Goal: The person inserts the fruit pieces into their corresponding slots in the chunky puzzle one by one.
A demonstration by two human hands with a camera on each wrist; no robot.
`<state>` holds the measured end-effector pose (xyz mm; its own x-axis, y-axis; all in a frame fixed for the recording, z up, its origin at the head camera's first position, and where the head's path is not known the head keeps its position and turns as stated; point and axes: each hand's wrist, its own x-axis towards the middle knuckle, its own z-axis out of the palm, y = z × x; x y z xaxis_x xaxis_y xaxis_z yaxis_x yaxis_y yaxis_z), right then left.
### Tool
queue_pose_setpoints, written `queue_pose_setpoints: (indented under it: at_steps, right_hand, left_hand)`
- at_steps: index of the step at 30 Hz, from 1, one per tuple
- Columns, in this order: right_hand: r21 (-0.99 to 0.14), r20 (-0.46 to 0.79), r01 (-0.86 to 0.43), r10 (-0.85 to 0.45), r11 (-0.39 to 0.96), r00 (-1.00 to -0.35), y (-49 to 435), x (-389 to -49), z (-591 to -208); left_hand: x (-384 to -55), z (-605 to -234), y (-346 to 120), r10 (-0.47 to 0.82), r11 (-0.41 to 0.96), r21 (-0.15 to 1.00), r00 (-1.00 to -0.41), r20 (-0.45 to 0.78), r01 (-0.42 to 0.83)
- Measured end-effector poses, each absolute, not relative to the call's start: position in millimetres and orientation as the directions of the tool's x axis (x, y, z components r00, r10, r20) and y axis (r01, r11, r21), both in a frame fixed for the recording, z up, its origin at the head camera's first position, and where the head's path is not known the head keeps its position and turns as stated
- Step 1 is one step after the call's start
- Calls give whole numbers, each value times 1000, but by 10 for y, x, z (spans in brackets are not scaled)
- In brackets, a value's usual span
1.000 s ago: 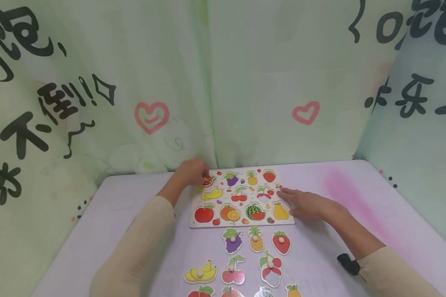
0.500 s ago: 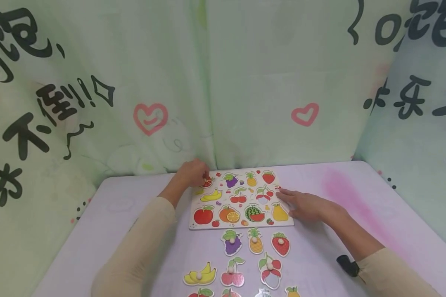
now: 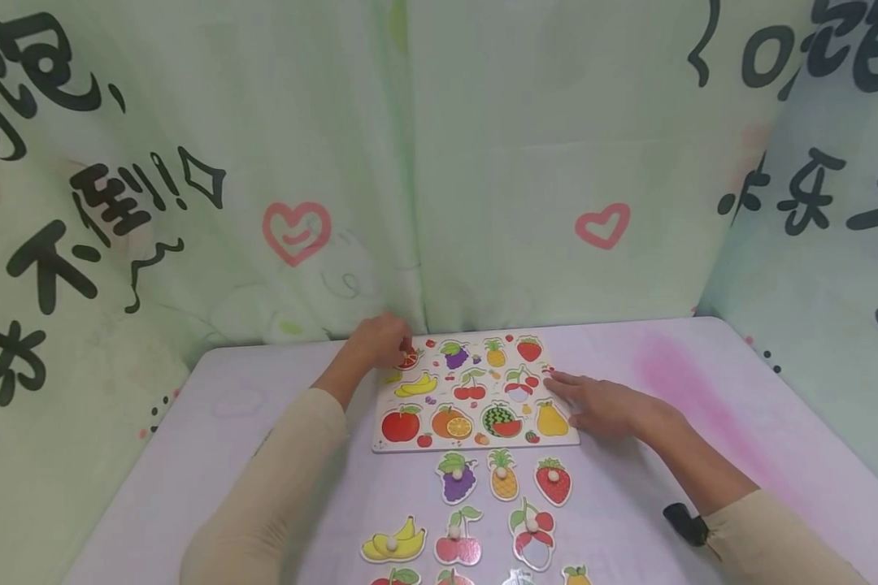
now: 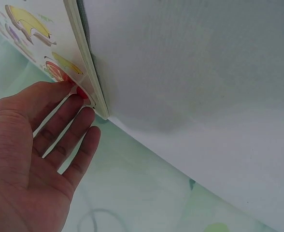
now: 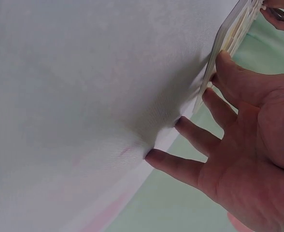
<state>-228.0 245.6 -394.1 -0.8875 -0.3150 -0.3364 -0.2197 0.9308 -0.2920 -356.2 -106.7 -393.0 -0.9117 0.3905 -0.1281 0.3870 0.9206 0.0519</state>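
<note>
A fruit puzzle board point(image 3: 439, 445) lies on the table, printed with colourful fruits. At its far left corner my left hand point(image 3: 382, 340) pinches a red citrus-like puzzle piece point(image 3: 410, 359) with thumb and forefinger, its knob hidden by the fingers. The left wrist view shows the red slice point(image 4: 55, 71) beside the thumb, the other fingers point(image 4: 84, 150) reaching past the corner. My right hand point(image 3: 607, 402) rests at the board's right edge. In the right wrist view its thumb touches that edge, and outstretched fingertips point(image 5: 154, 155) press into the tablecloth.
In front of the board lie loose knobbed pieces: grapes point(image 3: 457, 479), a pineapple point(image 3: 503, 481), a strawberry point(image 3: 553, 483), bananas point(image 3: 395, 543), cherries point(image 3: 458, 546) and a red-and-white fruit point(image 3: 532, 543). Several more are cut off below. A green printed curtain point(image 3: 497, 203) hangs behind.
</note>
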Motion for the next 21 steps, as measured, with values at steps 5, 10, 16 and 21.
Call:
queue_pose_setpoints:
  at_steps: [5, 10, 16, 21]
  right_hand:
    - [-294, -337, -218, -314, 931, -888, 2453, -2274, -3956]
    - [-286, -330, -227, -318, 931, -889, 2453, -2272, -3960]
    - [-275, -319, -246, -330, 929, -888, 2460, -2277, -3955]
    - [-268, -318, -258, -338, 928, -886, 2463, -2280, -3952]
  left_hand:
    - [-3540, -3928, -1073, 386, 922, 62, -913, -128, 381]
    - [-3535, -3925, -1070, 378, 926, 71, -916, -133, 372]
    - [-3541, -3950, -1066, 362, 932, 82, -923, -132, 354]
    - [-3542, -3971, -1067, 352, 935, 88, -927, -130, 343]
